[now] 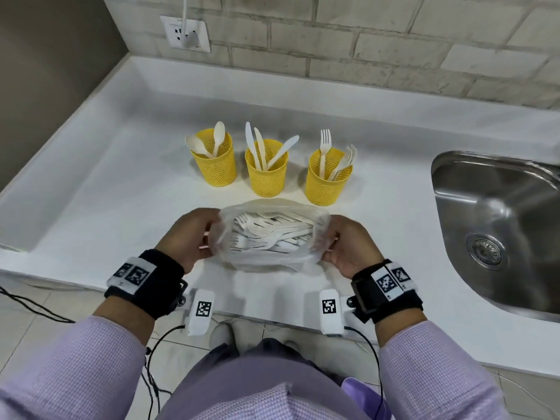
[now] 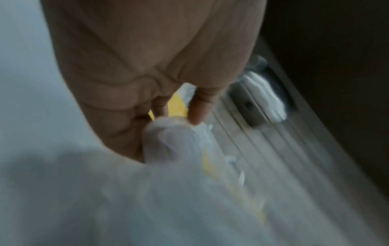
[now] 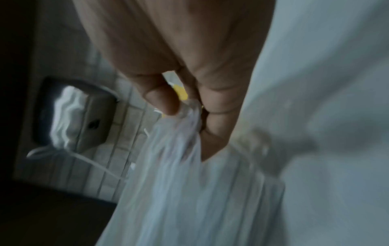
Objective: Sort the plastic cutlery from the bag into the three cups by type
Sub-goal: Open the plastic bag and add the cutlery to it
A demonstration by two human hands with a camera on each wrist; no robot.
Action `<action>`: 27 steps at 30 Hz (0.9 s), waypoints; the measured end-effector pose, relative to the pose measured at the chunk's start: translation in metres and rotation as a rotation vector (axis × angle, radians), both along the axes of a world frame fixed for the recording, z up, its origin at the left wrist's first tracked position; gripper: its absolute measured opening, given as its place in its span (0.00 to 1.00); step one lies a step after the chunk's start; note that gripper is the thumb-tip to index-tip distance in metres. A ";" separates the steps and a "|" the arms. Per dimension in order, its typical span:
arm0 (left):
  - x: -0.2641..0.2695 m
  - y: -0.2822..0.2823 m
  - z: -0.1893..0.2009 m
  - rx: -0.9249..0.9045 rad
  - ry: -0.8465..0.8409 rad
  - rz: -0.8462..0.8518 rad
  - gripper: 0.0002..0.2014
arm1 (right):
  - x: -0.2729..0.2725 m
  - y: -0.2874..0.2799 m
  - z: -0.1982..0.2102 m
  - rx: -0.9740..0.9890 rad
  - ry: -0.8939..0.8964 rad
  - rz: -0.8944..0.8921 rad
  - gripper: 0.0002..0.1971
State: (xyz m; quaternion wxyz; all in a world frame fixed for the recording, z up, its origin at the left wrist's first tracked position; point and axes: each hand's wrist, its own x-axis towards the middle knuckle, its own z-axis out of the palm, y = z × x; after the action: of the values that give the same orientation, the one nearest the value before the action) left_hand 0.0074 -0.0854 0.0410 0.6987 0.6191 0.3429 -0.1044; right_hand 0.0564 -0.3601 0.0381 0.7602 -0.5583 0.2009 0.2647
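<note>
Gripping the clear plastic bag (image 1: 274, 234) at both ends, you have it stretched wide open just in front of the three yellow mesh cups on the white countertop (image 1: 106, 189). Your left hand (image 1: 189, 237) curls its fingers over the bag's left rim, and the left wrist view, though blurred, shows a fingertip (image 2: 196, 114) pressed onto the bunched film. Your right hand (image 1: 353, 247) pinches the right rim; in the right wrist view the thumb (image 3: 163, 99) and curled fingers clamp a gathered fold of the thin, translucent plastic (image 3: 185, 149). Inside the bag lies a heap of off-white cutlery (image 1: 269, 234), with fork tines pointing toward your left hand and handles running toward the right; the other types in the pile are hard to pick out. Beyond the bag, the cups stand in a row, apart from one another. The left cup (image 1: 216, 166) holds two spoons (image 1: 209, 142), the middle cup (image 1: 266, 174) three knives (image 1: 260, 147) fanned outward, and the right cup (image 1: 327, 183) several forks (image 1: 333, 156), one upright and the rest leaning right. All the pieces match in their pale cream colour. To the right of the cups sits a steel sink (image 1: 497, 225).
</note>
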 end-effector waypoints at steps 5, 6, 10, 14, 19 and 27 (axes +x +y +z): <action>0.017 -0.009 0.003 0.839 -0.228 -0.410 0.12 | 0.017 0.014 -0.002 -0.375 -0.193 0.147 0.12; 0.020 -0.010 0.001 0.879 -0.250 -0.429 0.18 | 0.019 0.018 -0.004 -0.381 -0.243 0.174 0.14; 0.034 -0.010 0.006 0.339 -0.241 -0.084 0.15 | 0.033 0.018 -0.012 -0.195 -0.111 0.055 0.14; 0.027 -0.009 0.012 -0.412 -0.012 0.049 0.19 | 0.039 0.006 -0.030 0.456 0.410 -0.106 0.20; 0.022 0.002 0.000 0.121 0.025 -0.069 0.28 | 0.025 0.015 -0.028 -0.139 0.026 -0.047 0.17; -0.026 -0.005 0.003 0.659 0.018 -0.406 0.23 | -0.015 -0.004 -0.013 -0.444 -0.054 0.275 0.24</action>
State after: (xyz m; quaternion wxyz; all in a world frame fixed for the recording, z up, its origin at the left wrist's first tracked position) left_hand -0.0185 -0.0907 0.0435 0.4246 0.8646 0.2348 -0.1304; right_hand 0.0415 -0.3640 0.0248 0.5811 -0.7404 0.1559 0.2997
